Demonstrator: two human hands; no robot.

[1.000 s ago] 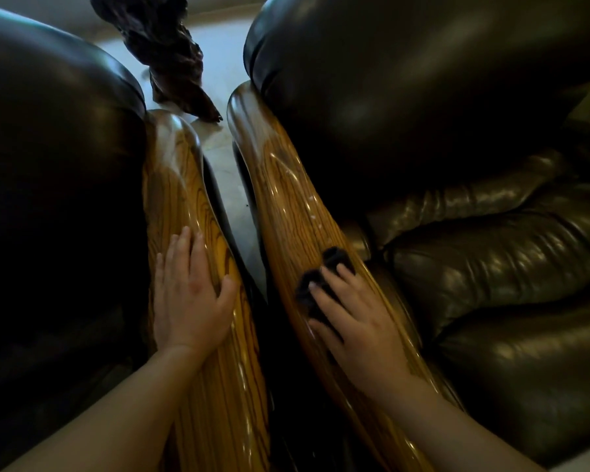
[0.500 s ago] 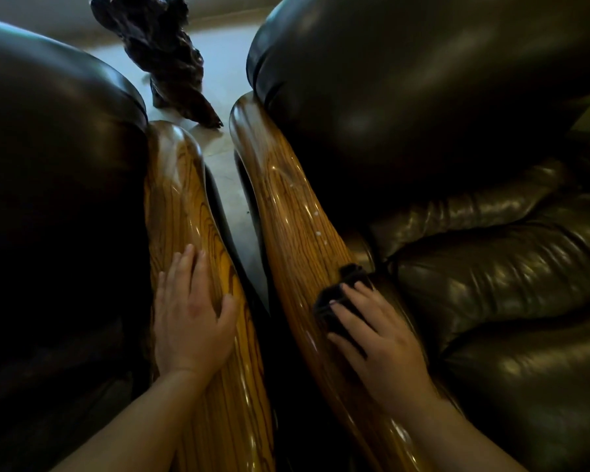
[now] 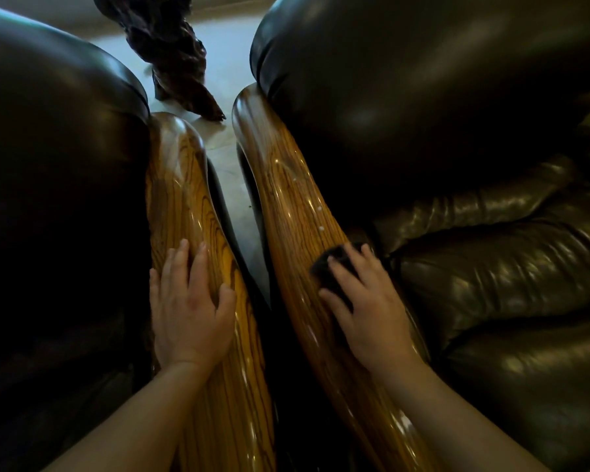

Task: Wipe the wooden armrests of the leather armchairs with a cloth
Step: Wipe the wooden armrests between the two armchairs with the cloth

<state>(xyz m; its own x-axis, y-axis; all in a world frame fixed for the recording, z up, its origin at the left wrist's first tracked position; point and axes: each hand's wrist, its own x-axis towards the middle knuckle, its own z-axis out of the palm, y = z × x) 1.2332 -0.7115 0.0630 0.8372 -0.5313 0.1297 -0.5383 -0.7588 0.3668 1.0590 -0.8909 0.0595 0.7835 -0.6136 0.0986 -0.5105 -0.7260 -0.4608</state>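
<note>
Two glossy striped wooden armrests run side by side between two dark leather armchairs. My left hand (image 3: 191,308) lies flat, fingers apart, on the left armrest (image 3: 181,185). My right hand (image 3: 368,304) presses a small dark cloth (image 3: 334,267) onto the right armrest (image 3: 286,185), near its inner edge by the seat cushion. Most of the cloth is hidden under my fingers. A few pale droplets sit on the right armrest just beyond the cloth.
The left armchair's back (image 3: 58,165) fills the left side; the right armchair's back and seat cushions (image 3: 474,233) fill the right. A narrow gap with pale floor (image 3: 232,185) separates the armrests. A dark gnarled wooden piece (image 3: 171,46) stands on the floor beyond.
My right hand has slid the cloth across the right armrest toward the seat side. My left hand has stayed flat on the left armrest. The view has shifted slightly.
</note>
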